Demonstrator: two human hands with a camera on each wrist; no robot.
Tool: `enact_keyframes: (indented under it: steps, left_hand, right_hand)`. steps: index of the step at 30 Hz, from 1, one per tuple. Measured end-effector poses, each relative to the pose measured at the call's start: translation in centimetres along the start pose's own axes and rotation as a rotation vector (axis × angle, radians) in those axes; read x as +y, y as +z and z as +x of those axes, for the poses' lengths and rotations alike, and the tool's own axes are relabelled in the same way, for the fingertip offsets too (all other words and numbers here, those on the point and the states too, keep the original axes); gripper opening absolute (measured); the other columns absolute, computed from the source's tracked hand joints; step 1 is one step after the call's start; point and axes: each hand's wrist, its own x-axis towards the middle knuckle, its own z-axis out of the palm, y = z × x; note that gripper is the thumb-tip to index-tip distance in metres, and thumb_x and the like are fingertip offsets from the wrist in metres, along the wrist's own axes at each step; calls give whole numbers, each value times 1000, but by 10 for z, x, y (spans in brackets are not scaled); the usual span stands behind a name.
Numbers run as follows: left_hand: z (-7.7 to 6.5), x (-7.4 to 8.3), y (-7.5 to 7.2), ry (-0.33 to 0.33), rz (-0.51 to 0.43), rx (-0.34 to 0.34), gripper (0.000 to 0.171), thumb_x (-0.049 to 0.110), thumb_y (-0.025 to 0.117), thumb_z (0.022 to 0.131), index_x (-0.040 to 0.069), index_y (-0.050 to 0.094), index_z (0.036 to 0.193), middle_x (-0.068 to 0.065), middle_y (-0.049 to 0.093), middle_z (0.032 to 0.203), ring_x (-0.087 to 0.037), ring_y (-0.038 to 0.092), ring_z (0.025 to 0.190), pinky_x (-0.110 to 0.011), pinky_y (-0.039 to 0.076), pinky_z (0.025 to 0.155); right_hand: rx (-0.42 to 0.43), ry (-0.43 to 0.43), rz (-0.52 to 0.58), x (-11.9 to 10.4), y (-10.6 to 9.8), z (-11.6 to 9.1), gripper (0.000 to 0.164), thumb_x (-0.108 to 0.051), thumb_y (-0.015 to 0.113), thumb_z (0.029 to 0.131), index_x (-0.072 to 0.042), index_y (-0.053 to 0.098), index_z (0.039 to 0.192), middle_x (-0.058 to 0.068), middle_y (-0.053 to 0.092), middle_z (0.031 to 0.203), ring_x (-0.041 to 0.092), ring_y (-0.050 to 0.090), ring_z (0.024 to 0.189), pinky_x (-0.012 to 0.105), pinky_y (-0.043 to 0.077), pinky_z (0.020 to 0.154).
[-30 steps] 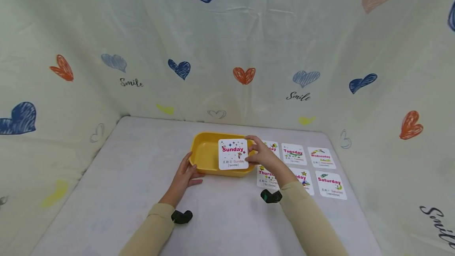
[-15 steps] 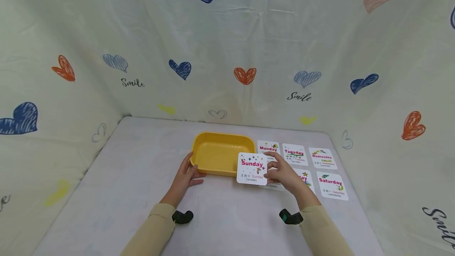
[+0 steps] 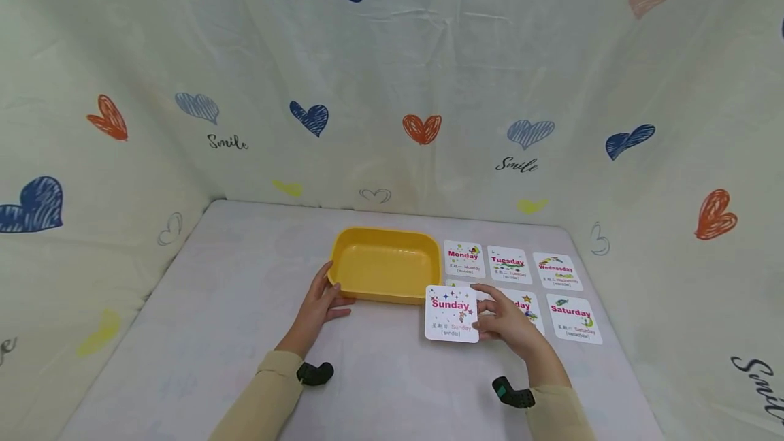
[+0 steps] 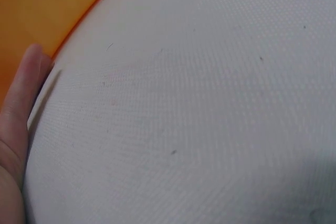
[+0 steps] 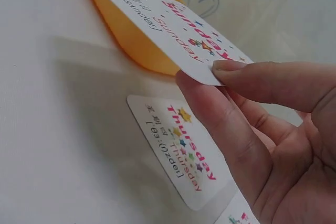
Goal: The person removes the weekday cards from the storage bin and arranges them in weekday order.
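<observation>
My right hand [image 3: 511, 322] pinches the right edge of a white square Sunday card [image 3: 451, 329] between thumb and fingers. In the right wrist view the card [image 5: 168, 30] is tilted and raised over the table. Below it lies the Thursday card [image 5: 178, 150], mostly covered in the head view. At the front left corner of a yellow plastic tray [image 3: 386, 297], my left hand [image 3: 315, 305] holds the rim and wall. The left wrist view catches part of that hand [image 4: 16, 124] along the tray's orange-looking wall [image 4: 47, 9].
Right of the tray, cards lie in two rows: Monday [image 3: 464, 260], Tuesday [image 3: 510, 265] and Wednesday [image 3: 557, 272] at the back, Saturday [image 3: 574, 318] and a partly covered card [image 3: 528, 308] in front. A heart-printed curtain [image 3: 392, 73] rises behind the white table [image 3: 245, 278].
My right hand has carried the Sunday card from over the tray rightward and nearer to me, beside its front right corner. The left hand and tray have stayed put.
</observation>
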Motion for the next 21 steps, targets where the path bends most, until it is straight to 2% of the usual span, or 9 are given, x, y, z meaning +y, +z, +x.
enact_keyframes:
  steps: [12,16,21]
  left_hand:
    - [-1,2,1,-6,21,10,58,40,52,100,52,22,148,2,30,154,-27,66,102,-37,56,84]
    - [-2,1,1,3,11,6,57,39,52,101,52,22,148,2,28,155,-28,66,102,-38,56,84]
    - [0,1,0,0,4,2,58,39,53,101,52,23,148,1,26,156,-28,66,102,-38,56,84]
  right_hand:
    - [18,27,154,42,-6,-24,82,10,64,83,-10,24,152,11,57,100,19,64,80,32,59,66]
    - [5,43,173,52,-6,-29,84,11,64,82,-7,21,152,10,59,98,19,64,80,35,60,68]
    - [31,65,164,59,-8,-36,85,9,66,82,-5,21,152,10,59,97,22,65,82,37,60,70]
